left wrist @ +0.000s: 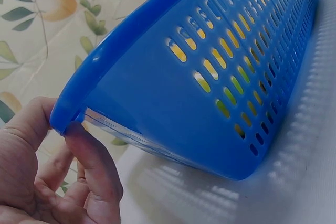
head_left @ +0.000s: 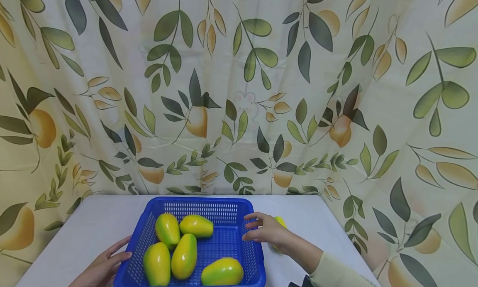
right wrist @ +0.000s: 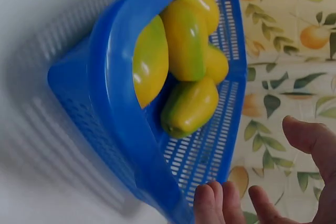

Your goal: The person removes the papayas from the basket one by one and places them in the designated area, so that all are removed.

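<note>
A blue plastic basket [head_left: 257, 253] with slotted walls stands on the table. Several yellow-green fruits that look like papayas [head_left: 184, 256] lie inside, mostly toward its left side, with one papaya [head_left: 222, 271] apart at the near right. My left hand [head_left: 102, 264] pinches the basket's left rim between thumb and finger, as the left wrist view shows at the rim corner [left wrist: 68, 103]. Over the right wall hovers my right hand [head_left: 267, 229], fingers spread and slightly bent, holding nothing. In the right wrist view, its fingertips [right wrist: 231, 203] are close to the rim; contact is unclear.
Behind my right hand, a yellow thing [head_left: 280, 221] rests on the white-covered table [head_left: 317, 220], mostly hidden by that hand and forearm. A curtain [head_left: 239, 112] printed with leaves and fruit hangs behind the table. Something black [head_left: 302, 281] shows beneath the right sleeve.
</note>
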A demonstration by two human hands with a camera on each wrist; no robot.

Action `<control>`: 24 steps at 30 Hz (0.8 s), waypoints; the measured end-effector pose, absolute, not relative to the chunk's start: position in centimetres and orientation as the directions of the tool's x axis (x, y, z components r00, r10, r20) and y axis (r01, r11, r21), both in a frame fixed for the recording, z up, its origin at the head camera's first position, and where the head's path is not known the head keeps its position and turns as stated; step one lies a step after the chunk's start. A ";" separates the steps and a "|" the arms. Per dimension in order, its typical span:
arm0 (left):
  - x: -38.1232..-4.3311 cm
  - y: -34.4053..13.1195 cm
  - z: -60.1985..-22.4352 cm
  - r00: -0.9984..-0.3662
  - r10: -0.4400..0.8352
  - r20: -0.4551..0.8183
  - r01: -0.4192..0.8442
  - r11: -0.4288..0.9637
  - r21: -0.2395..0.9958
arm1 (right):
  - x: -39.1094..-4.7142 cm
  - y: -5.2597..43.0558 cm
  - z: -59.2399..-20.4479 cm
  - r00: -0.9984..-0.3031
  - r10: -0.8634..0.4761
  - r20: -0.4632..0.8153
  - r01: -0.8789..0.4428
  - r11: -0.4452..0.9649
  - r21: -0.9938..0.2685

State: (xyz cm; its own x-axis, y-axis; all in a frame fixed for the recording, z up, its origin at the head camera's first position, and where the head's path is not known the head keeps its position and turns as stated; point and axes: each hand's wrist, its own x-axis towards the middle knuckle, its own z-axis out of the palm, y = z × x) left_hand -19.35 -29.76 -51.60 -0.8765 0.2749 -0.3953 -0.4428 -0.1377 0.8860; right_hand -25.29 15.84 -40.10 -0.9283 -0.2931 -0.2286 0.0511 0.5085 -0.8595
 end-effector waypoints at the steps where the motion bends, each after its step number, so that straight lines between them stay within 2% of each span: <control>1: -19.3 -29.8 -51.6 -0.876 0.276 -0.395 -0.443 -0.138 0.886 | -25.2 15.7 -40.2 -0.925 -0.309 -0.220 0.035 0.508 -0.861; 6: -19.3 -29.7 -51.6 -0.875 0.272 -0.401 -0.444 -0.122 0.888 | -24.6 14.8 -40.9 -0.911 -0.362 -0.199 -0.013 0.508 -0.862; 24: -19.3 -29.6 -51.4 -0.875 0.291 -0.387 -0.440 -0.145 0.886 | -23.7 12.9 -42.9 -0.854 -0.474 -0.215 -0.014 0.434 -0.901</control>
